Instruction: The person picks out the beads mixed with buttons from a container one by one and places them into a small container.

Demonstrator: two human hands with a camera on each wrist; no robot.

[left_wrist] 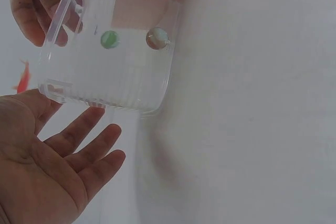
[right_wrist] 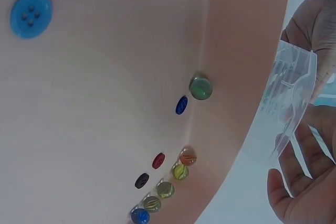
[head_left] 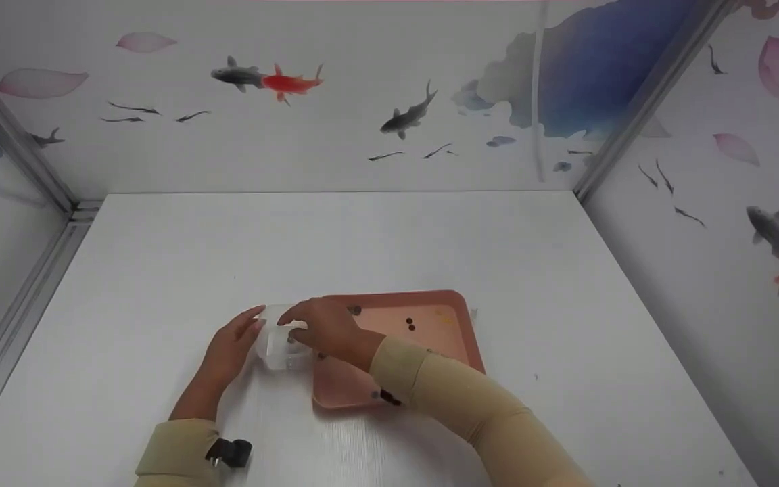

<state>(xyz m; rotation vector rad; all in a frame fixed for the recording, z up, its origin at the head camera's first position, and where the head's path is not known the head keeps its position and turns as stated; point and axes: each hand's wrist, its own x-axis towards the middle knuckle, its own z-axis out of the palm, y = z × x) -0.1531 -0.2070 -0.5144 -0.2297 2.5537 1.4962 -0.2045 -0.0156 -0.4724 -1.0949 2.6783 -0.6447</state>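
Two glass marbles (left_wrist: 109, 39) show through the clear, thin-walled plastic container (head_left: 274, 348), just left of the pink tray (head_left: 345, 382). The container should be light and slightly springy, best steadied by its side walls; marbles, hard and slippery, call for a pinch across the middle. The left hand (head_left: 230, 343) touches the container, fingers spread; the right hand (head_left: 328, 329) arches over it, thumb and forefinger apart. Smooth and round-cornered, the tray holds swirled marbles (right_wrist: 165, 190) and a flat, four-holed blue button (right_wrist: 31, 14).
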